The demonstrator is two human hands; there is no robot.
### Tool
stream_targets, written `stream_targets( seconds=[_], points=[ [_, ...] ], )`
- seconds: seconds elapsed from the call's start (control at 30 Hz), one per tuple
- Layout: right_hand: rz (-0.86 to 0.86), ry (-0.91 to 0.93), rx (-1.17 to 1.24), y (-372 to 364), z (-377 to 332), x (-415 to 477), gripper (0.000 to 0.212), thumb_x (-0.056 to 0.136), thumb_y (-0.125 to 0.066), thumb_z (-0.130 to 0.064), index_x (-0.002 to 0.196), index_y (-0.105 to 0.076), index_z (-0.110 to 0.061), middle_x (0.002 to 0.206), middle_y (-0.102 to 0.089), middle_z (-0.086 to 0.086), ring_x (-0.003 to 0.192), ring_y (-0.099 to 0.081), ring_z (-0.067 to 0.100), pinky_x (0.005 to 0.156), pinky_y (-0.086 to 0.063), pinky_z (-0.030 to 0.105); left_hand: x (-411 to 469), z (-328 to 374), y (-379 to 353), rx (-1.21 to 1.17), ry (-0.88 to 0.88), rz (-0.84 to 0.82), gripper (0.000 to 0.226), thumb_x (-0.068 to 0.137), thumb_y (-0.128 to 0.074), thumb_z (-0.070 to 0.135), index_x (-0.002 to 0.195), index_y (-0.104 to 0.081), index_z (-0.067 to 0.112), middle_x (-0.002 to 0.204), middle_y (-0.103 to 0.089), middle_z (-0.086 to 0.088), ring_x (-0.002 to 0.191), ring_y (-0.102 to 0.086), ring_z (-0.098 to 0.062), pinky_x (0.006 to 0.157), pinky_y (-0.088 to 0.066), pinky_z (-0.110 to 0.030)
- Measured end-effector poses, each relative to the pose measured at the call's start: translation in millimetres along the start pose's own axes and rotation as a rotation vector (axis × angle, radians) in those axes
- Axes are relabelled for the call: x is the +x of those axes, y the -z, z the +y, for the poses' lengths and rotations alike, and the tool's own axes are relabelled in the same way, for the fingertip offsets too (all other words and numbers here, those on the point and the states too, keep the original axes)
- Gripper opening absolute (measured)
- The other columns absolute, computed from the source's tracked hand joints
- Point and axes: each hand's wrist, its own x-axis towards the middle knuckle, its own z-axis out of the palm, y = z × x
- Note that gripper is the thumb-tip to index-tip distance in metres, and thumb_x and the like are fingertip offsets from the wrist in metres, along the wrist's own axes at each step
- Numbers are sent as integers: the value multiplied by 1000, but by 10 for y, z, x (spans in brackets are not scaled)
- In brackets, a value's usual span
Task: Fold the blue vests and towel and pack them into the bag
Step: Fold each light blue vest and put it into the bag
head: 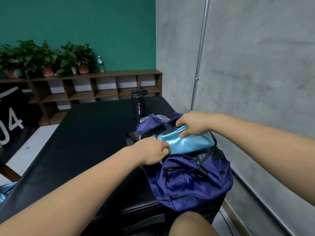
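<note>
A dark blue backpack (189, 181) lies open on the black padded bench (81, 142) at the right. A folded shiny light-blue vest (187, 143) sits halfway in the bag's mouth. My right hand (192, 124) grips the vest's upper edge, thumb on the fabric. My left hand (153, 151) pinches the vest's left end at the bag's opening. A bit of pale grey cloth (162, 117) shows deeper in the bag. More light-blue fabric (6, 189) pokes in at the bench's lower left edge.
A black sport bottle (138, 104) stands on the bench just behind the bag. A grey wall and a metal pole (199, 65) run close on the right. A brown cubby shelf (102, 89) with potted plants and a water bottle (100, 64) lines the back. My knee (190, 223) is below.
</note>
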Motion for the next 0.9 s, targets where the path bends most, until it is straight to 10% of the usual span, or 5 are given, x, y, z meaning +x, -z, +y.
stream_targets(
  seconds=[0.3, 0.5, 0.73, 0.9],
  points=[
    [-47, -63, -100, -177, -74, 190, 49, 95, -76, -39, 140, -61, -29, 128, -67, 0, 114, -61, 28, 95, -52, 42, 36, -56, -123, 121, 10, -94, 12, 103, -48, 30, 115, -46, 30, 89, -57, -1, 74, -57, -25, 82, -58, -51],
    [-38, -93, -74, -236, 30, 200, 49, 96, -75, -39, 141, -61, -28, 128, -67, 0, 117, -62, 29, 92, -50, 39, 37, 150, 12, 207, -44, -254, 42, 109, -49, 36, 150, -51, 46, 138, -61, 5, 55, -38, 0, 46, -31, -18],
    [-69, -98, -14, -247, 155, 201, 36, 95, -76, -40, 127, -66, -26, 107, -66, -5, 104, -62, 27, 93, -53, 40, 110, 135, 16, 339, -50, -74, 24, 97, -55, 19, 110, -74, 29, 93, -60, 2, 88, -61, -29, 69, -43, -34],
    [-121, -31, 196, -143, 247, 152, 16, 96, -76, -41, 96, -62, -35, 93, -63, -17, 98, -63, 20, 88, -50, 38, 39, -41, 46, 362, -93, 69, 25, 92, -59, 25, 107, -75, 35, 103, -71, 1, 96, -66, -29, 76, -51, -36]
  ],
)
